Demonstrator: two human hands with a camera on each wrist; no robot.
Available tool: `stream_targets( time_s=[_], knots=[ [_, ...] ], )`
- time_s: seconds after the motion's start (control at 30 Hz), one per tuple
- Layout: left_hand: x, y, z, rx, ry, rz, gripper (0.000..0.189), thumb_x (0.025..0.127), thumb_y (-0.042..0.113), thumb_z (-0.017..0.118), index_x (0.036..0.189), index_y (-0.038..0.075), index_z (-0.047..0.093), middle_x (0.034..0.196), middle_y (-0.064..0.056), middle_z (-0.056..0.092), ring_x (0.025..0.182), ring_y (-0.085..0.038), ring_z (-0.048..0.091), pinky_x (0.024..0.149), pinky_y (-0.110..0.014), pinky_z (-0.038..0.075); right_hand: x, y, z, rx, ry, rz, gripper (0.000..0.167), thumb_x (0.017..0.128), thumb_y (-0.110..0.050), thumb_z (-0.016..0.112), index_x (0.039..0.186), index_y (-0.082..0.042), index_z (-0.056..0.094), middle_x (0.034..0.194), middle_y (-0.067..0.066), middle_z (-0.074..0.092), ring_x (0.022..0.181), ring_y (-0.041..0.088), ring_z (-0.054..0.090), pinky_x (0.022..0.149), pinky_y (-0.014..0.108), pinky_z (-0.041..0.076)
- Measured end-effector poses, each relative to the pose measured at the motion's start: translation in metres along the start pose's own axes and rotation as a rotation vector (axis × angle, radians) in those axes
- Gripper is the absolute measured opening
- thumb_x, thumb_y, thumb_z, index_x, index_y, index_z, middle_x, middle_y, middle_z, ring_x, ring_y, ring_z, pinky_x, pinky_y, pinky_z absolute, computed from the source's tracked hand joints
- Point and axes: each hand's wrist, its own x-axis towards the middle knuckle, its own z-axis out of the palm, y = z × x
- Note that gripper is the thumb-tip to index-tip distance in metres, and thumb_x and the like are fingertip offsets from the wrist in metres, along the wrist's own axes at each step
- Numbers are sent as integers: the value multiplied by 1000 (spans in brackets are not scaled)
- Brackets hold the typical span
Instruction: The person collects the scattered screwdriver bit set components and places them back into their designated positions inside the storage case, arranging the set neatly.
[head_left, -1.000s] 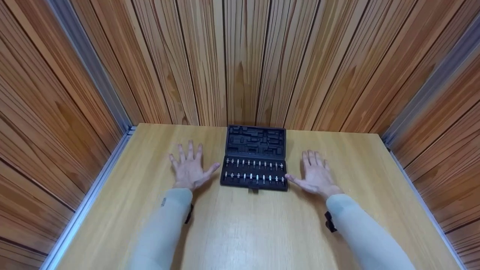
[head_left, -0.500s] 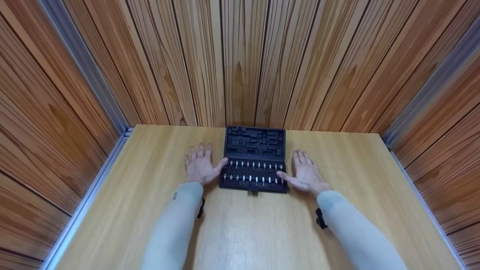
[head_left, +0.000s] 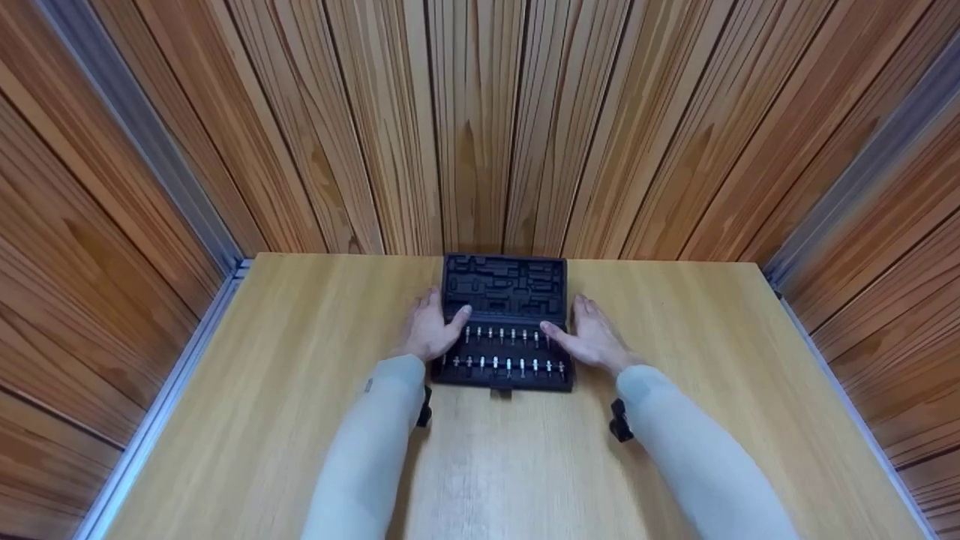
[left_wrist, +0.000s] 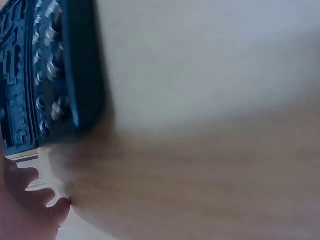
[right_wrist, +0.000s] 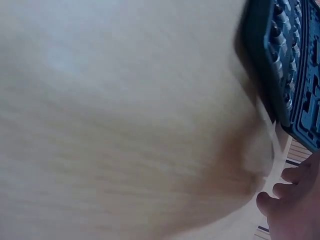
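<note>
A black hard plastic tool case [head_left: 495, 349] lies open on the table. Its moulded lid [head_left: 506, 285] is folded back toward the rear wall. Two rows of small silver metal pieces [head_left: 495, 364] fill the tray. Beside the case's left edge is my left hand [head_left: 427, 334], fingers extended forward and thumb reaching over the tray rim. My right hand [head_left: 592, 341] flanks the opposite edge in the same way, its thumb over the upper row's end. Both wrist views catch a near corner of the case, with left fingers [left_wrist: 35, 205] and right fingers [right_wrist: 290, 195] close by.
The wooden table [head_left: 300, 420] reaches back to a wood-panelled wall [head_left: 480, 127]. Metal rails [head_left: 172, 397] border its sides. A small black latch tab [head_left: 501, 394] sticks out from the case's front.
Both hands have moved inward from either side to the case's edges, and the thumbs now overlap the tray. The head view has shifted slightly.
</note>
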Motion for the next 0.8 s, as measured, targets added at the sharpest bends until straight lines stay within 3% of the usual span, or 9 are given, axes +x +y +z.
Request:
stream_targets(
  time_s=[0.23,0.43,0.57,0.67,0.8],
  knots=[
    [11,8,4,-158,11,-27,94,113,56,56,178,0,17,186,-25,26,173,-43,28,143,-56,24,15,-9,4,77,-1,32,116,109,-79,44,178,2,1,188,27,3,176,49,6,145,61,8],
    [17,15,1,-252,10,-39,95,114,55,57,178,0,16,186,-24,25,174,-42,28,143,-53,25,21,-14,1,225,35,39,106,112,-70,49,180,-3,2,189,25,4,177,47,5,144,64,8],
    [20,19,-1,-342,-2,-58,93,114,52,58,179,1,14,187,-22,22,175,-41,25,144,-54,23,24,-18,-1,332,72,31,99,113,-64,52,181,-7,7,189,23,12,177,46,11,144,64,12],
    [21,21,-2,-388,-7,-75,93,115,51,59,179,3,14,188,-20,21,176,-39,23,144,-54,22,26,-22,-2,375,90,19,97,113,-64,54,181,-8,12,188,22,18,176,45,17,143,63,17],
    [22,22,-4,-417,7,-82,92,114,50,60,179,1,15,188,-20,23,176,-38,24,144,-52,23,29,-26,-4,381,95,42,103,111,-66,55,180,-4,10,188,23,15,176,45,15,144,60,17]
  ],
)
